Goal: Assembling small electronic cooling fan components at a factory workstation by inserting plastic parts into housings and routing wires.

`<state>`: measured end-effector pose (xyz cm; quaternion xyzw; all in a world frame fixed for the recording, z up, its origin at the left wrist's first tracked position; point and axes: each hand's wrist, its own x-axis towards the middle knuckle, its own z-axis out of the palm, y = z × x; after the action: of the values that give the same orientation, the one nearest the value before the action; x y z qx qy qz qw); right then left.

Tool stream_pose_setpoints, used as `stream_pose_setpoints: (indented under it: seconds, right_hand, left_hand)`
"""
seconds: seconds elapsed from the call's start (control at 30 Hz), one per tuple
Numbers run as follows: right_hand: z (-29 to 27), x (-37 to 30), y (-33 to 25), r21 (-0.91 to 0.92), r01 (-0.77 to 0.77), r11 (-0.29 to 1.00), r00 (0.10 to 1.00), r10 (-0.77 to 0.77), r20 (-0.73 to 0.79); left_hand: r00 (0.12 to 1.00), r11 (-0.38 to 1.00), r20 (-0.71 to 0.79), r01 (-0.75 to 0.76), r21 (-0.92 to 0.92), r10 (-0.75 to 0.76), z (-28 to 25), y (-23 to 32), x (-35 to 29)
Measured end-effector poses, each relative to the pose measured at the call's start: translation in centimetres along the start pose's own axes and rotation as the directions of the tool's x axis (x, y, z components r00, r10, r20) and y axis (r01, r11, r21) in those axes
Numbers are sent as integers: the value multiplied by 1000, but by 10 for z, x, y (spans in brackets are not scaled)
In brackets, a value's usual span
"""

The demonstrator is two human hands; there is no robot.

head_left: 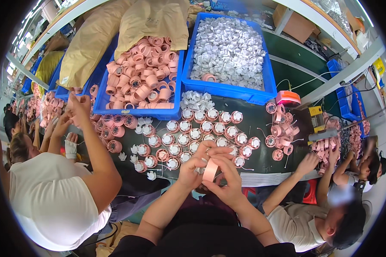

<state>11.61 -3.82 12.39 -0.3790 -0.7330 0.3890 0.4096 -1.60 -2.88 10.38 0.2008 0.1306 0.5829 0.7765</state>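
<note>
Close in front of me, at the table's near edge, a pink cylindrical housing (210, 171) is held between both hands. My left hand (190, 170) grips it from the left, fingers bent toward its inner side. My right hand (228, 174) is closed round the other side, thumb and fingertips against the pink wall. What lies under my left fingertips is hidden. Just beyond stand rows of pink housings topped with white flower-shaped caps (195, 134). A pink housing with no white cap (162, 155) stands among them. Loose white caps (196, 101) lie in a heap behind the rows.
A blue bin of pink housings (137, 112) stands at the back, partly under brown paper (154, 21). Right of it is a blue bin of white caps (227, 88). More wired pink housings (282, 130) are piled at right. Co-workers sit on both sides, arms near the table.
</note>
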Motion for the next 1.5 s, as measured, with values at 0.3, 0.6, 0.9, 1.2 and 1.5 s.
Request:
stream_pose_setpoints:
  seconds: [0.3, 0.6, 0.9, 1.2, 1.5]
  right_hand:
    - [-5, -5, 14, -51, -22, 998, 999, 24, 48]
    - [-35, -6, 72, -18, -258, 966, 966, 258, -24]
    - [-146, -10, 209, -803, -439, 404, 895, 275, -351]
    - [-144, 0, 224, -821, -404, 403, 911, 258, -322]
    - [-118, -3, 225, -719, -408, 563, 911, 302, -280]
  left_hand:
    - [988, 940, -151, 31, 340, 22, -7, -19, 6]
    - [984, 727, -136, 176, 664, -114, -32, -49, 69]
    - [974, -536, 212, -222, 815, -80, -136, -53, 233]
    - [979, -734, 200, -118, 668, 25, -171, -49, 245]
    - [938, -707, 309, -113, 698, 156, -152, -48, 229]
